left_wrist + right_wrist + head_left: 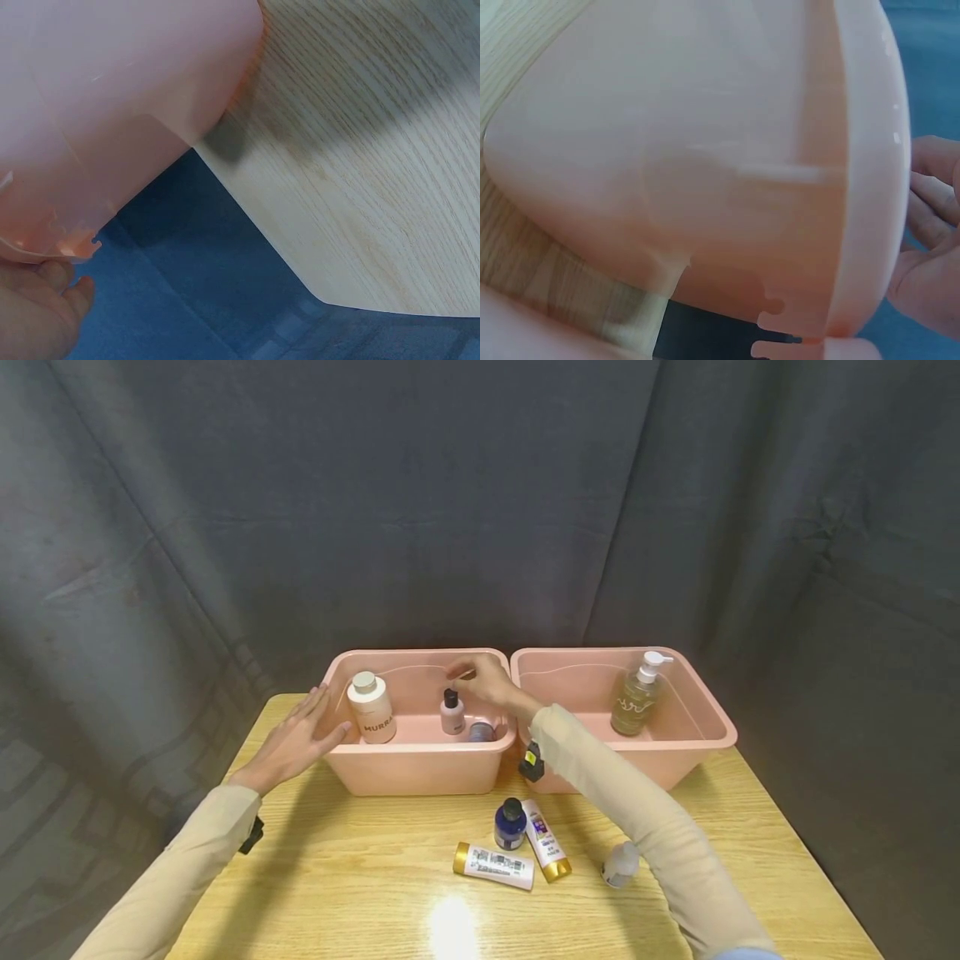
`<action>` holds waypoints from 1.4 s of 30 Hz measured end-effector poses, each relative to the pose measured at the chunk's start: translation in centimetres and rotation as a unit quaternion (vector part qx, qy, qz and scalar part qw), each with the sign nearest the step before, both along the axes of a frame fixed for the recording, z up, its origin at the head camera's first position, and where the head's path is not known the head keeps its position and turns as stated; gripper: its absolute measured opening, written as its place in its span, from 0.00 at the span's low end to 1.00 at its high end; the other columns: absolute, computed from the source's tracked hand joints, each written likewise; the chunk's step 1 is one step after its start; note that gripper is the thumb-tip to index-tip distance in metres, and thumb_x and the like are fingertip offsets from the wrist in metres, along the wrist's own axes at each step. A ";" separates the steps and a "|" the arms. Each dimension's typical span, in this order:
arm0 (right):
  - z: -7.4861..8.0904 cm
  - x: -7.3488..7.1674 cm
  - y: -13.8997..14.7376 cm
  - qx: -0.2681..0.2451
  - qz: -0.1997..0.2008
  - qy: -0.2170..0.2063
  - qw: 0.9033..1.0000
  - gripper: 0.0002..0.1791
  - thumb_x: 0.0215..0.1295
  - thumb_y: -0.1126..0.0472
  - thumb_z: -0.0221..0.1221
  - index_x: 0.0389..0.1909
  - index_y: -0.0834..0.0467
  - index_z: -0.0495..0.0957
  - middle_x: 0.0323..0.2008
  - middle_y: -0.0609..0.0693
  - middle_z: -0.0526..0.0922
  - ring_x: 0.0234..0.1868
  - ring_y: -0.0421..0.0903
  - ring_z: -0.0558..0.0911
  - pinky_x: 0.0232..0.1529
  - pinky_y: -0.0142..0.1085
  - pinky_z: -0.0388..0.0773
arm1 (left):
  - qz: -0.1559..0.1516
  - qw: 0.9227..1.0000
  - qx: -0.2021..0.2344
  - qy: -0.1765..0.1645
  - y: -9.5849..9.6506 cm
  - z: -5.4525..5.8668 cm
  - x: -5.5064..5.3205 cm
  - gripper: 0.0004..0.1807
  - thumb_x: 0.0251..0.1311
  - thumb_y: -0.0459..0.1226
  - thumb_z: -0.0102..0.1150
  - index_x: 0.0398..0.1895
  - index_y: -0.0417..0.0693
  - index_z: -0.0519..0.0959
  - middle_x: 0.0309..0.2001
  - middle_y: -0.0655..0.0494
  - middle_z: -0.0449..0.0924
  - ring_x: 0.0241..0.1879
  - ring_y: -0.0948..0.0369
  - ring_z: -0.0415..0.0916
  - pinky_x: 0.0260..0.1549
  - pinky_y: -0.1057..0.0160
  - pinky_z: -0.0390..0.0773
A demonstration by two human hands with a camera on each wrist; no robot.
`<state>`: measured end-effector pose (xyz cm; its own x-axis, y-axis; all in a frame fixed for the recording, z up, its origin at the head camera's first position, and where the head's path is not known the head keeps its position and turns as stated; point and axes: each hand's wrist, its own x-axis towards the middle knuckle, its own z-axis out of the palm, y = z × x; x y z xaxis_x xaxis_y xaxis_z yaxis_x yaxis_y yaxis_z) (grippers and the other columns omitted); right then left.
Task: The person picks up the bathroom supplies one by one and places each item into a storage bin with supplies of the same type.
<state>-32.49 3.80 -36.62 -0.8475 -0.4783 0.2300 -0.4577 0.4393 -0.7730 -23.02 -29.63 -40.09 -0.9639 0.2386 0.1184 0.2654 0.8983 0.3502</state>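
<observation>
My left hand (296, 742) rests at the left end of the left pink bin (420, 772), fingers extended along the rim and thumb over its front corner. In the left wrist view, the fingers show at the rim. My right hand (483, 679) reaches over the same bin, its fingers loosely bent. Right under its fingertips stands a small pale-pink bottle (452, 717) with a black cap, upright. A white bottle (372, 710) lettered MURRA stands at the left inside this bin. A small dark grey-lidded container (482, 732) sits in its front right corner.
The right pink bin (705, 745) holds a pump bottle (633, 703) of greenish liquid. In front on the wooden table (360, 877) are a blue bottle (510, 828), two gold-capped white tubes (498, 866) and a small white bottle (620, 865) beside my right sleeve. Grey curtains hang behind.
</observation>
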 end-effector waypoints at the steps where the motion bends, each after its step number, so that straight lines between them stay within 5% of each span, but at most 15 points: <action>1: 0.1 0.1 0.0 -0.002 0.000 -0.001 1.000 0.14 0.63 0.73 0.63 0.50 0.71 0.81 0.46 0.61 0.85 0.48 0.55 0.84 0.52 0.37 0.78 | 0.000 1.000 0.000 0.001 0.0 0.0 0.0 0.47 0.70 0.63 0.41 0.79 0.40 0.46 0.79 0.43 0.37 0.75 0.39 0.40 0.60 0.26 0.54; 11: 0.4 0.8 0.3 -0.006 0.009 -0.006 1.000 0.14 0.63 0.72 0.63 0.50 0.69 0.82 0.46 0.60 0.85 0.46 0.54 0.85 0.50 0.36 0.79 | 0.002 1.000 0.002 0.000 -0.2 0.0 -0.1 0.45 0.71 0.58 0.45 0.79 0.40 0.46 0.79 0.42 0.37 0.75 0.39 0.40 0.60 0.26 0.54; 28: 0.4 2.1 0.9 -0.029 0.056 0.003 0.998 0.14 0.61 0.76 0.63 0.49 0.73 0.81 0.46 0.66 0.84 0.46 0.58 0.85 0.49 0.38 0.81 | 0.003 1.000 0.006 0.000 0.0 0.1 -0.3 0.48 0.69 0.64 0.41 0.79 0.41 0.46 0.79 0.45 0.37 0.76 0.41 0.39 0.60 0.27 0.54; 42: 0.3 3.3 1.3 -0.029 0.046 -0.020 0.998 0.13 0.63 0.73 0.63 0.49 0.70 0.82 0.45 0.60 0.85 0.46 0.55 0.84 0.51 0.38 0.80 | 0.002 1.000 0.005 -0.008 0.0 0.0 -0.2 0.47 0.70 0.63 0.41 0.79 0.42 0.44 0.79 0.44 0.34 0.75 0.38 0.39 0.58 0.23 0.52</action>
